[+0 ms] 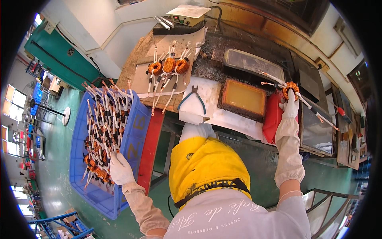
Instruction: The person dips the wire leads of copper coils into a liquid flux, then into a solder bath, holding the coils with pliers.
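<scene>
While a copper coil with white leads is gripped in the closed right hand, the left hand is closed around coils in the blue crate.

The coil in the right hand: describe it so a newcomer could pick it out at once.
Start at the shallow rectangular tray of amber liquid on the workbench, then look just right of it, above the red container. There the white-gloved right hand holds up an orange copper-wound ring coil with long white-sleeved leads. Unlike the three similar coils lying on cardboard, it is alone and lifted.
</scene>
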A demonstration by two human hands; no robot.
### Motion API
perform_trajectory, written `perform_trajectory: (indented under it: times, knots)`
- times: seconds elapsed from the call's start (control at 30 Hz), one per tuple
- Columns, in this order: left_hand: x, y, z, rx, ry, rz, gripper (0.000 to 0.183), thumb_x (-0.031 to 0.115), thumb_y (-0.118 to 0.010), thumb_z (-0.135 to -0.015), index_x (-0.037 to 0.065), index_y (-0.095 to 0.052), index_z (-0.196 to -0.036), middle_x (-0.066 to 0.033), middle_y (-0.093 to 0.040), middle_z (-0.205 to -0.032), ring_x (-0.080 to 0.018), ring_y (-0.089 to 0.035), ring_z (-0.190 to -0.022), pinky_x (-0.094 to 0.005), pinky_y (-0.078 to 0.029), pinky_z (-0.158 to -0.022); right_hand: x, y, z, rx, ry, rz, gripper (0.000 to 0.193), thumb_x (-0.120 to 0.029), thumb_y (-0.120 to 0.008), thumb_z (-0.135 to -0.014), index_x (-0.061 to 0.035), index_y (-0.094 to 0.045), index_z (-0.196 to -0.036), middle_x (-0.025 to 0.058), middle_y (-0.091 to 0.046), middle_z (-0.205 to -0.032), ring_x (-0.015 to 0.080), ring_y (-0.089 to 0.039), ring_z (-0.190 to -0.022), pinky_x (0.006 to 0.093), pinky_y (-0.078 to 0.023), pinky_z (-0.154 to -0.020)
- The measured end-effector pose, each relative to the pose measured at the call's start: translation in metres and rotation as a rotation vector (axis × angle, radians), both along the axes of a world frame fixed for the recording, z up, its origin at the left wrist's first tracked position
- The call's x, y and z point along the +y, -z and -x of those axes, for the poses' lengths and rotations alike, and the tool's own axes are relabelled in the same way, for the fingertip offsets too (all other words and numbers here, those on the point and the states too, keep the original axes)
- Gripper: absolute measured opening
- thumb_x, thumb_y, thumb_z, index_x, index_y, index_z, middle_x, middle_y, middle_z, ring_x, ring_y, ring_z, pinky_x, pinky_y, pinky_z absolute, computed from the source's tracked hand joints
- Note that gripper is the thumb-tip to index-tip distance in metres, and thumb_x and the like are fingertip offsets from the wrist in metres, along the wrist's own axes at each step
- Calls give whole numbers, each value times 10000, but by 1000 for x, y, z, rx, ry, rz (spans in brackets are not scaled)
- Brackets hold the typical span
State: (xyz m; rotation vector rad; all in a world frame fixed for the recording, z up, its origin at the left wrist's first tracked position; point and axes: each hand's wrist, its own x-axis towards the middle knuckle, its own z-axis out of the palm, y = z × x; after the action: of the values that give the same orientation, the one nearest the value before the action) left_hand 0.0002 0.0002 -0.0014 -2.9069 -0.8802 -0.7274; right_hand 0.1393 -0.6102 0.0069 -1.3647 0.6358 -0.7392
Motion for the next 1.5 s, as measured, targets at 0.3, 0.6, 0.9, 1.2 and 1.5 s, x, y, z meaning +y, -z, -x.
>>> perform_trajectory:
  times: [0.3, 0.6, 0.9, 1.2, 1.5]
  knots:
    - [6, 8, 2, -74, 77, -66, 348, 314, -465, -963, 53, -626, -1127, -140, -687, -968, -347, -652, -805, -439, -511, -677, -14, 4, -16, 80, 25, -20, 566, -424, -702, -816, -24, -518, -1170, 62, -612, -818, 108, -539, -509, 247, -477, -404]
    - [5, 6, 2, -29, 52, -45, 354, 323, -453, -969, 60, -617, -1138, -149, -676, -999, -348, -644, -831, -441, -507, -682, -15, 2, -28, 108, 80, 2, 539, -470, -712, -790, -19, -573, -1048, 35, -550, -640, 92, -481, -435, 250, -460, -414]
    - [4, 3, 2, -40, 61, -44, 338, 322, -462, -966, 62, -613, -1120, -141, -673, -948, -349, -639, -801, -443, -504, -666, -22, 8, -34, 135, 29, 42, 484, -445, -710, -802, -26, -581, -1008, 36, -568, -698, 103, -544, -518, 245, -477, -414]
    - [6, 7, 1, -60, 78, -81, 325, 324, -462, -965, 76, -612, -1113, -139, -674, -948, -349, -638, -800, -455, -500, -663, -24, 8, -34, 183, 13, 75, 489, -456, -712, -798, -26, -597, -1000, 36, -563, -706, 112, -546, -522, 252, -484, -416]
    - [7, 8, 2, -63, 77, -70, 325, 315, -467, -961, 68, -613, -1113, -136, -678, -955, -342, -644, -809, -445, -504, -675, -22, 10, -33, 192, -2, 67, 491, -471, -714, -793, -32, -603, -984, 39, -555, -690, 124, -531, -489, 255, -464, -403]
